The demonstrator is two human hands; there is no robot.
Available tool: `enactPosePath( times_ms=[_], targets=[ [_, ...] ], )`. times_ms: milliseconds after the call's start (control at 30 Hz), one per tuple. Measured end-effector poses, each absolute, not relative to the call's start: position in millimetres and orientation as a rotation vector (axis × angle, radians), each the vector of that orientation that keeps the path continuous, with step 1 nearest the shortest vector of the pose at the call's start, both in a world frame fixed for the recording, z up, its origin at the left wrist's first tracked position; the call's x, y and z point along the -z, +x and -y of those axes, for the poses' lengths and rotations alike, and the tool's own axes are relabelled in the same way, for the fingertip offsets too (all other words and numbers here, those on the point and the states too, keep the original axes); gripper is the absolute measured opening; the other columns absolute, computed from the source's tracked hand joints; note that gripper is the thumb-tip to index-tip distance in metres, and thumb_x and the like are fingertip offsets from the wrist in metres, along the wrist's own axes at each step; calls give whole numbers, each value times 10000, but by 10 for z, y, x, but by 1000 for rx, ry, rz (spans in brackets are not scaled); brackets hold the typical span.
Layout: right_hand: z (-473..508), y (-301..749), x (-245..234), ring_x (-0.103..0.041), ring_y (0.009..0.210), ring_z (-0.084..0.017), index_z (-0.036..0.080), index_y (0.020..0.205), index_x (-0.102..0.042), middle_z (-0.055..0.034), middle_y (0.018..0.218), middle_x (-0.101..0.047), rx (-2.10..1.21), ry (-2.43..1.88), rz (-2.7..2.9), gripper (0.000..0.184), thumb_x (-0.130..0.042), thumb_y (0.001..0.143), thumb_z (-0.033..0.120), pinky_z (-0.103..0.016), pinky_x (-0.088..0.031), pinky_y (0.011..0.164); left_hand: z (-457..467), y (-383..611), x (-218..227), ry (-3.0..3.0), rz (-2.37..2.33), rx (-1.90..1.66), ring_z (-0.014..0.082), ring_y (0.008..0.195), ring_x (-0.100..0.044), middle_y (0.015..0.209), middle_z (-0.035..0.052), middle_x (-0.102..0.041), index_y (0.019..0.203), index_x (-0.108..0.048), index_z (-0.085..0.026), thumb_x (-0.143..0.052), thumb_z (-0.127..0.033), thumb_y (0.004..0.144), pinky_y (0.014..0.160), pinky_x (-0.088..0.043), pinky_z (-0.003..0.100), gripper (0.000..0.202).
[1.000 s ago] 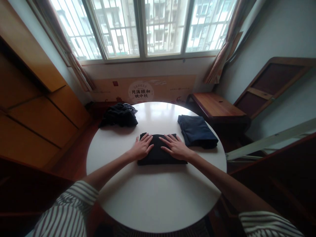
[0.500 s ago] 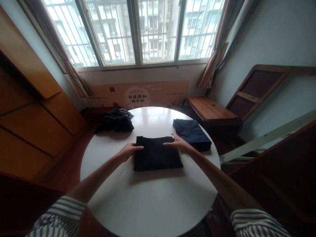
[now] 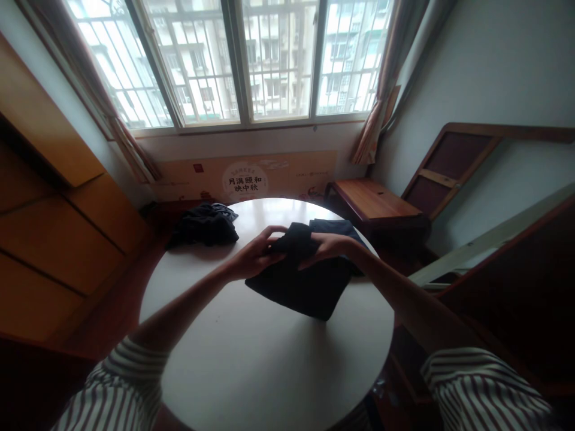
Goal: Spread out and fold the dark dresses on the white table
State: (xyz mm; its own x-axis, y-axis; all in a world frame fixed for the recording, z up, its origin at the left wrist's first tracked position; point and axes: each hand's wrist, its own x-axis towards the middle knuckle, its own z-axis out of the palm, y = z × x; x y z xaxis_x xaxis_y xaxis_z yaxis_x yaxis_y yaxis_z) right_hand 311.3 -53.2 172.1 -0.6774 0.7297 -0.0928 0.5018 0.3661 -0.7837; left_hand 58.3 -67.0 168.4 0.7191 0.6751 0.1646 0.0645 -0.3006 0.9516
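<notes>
A folded black garment (image 3: pixel 305 281) is lifted at its far edge above the round white table (image 3: pixel 251 359), its near part hanging low over the tabletop. My left hand (image 3: pixel 254 254) grips the garment's far left edge with fingers curled. My right hand (image 3: pixel 327 246) grips the far right edge, fingers closed on the cloth. A folded navy garment (image 3: pixel 335 226) lies just behind my right hand, partly hidden by it.
A crumpled pile of dark clothes (image 3: pixel 204 224) sits at the table's far left. A wooden bench (image 3: pixel 372 203) stands beyond the table on the right, wooden cabinets (image 3: pixel 54 239) on the left. A barred window (image 3: pixel 251 60) fills the far wall.
My hands went from resting flat on the folded black garment to its far corners, then closed on it and lifted it off the table, turning it toward the right.
</notes>
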Motion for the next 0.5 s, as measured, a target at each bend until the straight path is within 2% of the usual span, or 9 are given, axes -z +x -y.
enactPosePath(
  times_ms=[67,167,300,400,500],
  targets=[
    [609,3222,-1675,-663,992,-254,178,1206,-631,-33,1085,-710,-1313,-1141,2100,580,-790,707,425,-357,-559,867,515,715,-1844,1840,-520,-712,198,915,-658,1074,71,-683,1326,-452,-209,-720,-350,814,764,-513,276,595],
    [709,3432,-1526,-687,975,-262,202,1194,-611,-56,1103,-716,-1445,-1205,1675,512,-770,742,381,-378,-581,836,188,878,-1961,1841,-534,-961,210,1004,-649,1083,87,-678,1242,-528,-168,-758,-330,761,894,-493,333,556],
    [733,3749,-1354,-723,864,-267,226,1135,-616,-46,997,-747,-1422,-1205,1249,480,-806,700,297,-392,-600,780,-104,1045,-1732,1528,-854,-1243,234,1116,-617,1170,123,-661,1183,-560,-154,-619,-412,862,937,-475,380,416],
    [682,3962,-1338,-729,804,-252,243,1097,-623,-16,932,-757,-1305,-1160,1006,496,-829,647,216,-376,-603,759,-63,1240,-1354,1285,-993,-1039,268,1116,-627,1244,188,-626,1235,-524,-140,-539,-549,900,883,-506,396,529],
    [598,4131,-1389,-731,803,-261,247,1128,-629,-28,940,-760,-1305,-1117,895,463,-793,695,240,-399,-604,756,112,1525,-1037,1262,-951,-804,272,1073,-653,1195,195,-653,1294,-488,-133,-594,-643,846,850,-526,370,687]
  ],
)
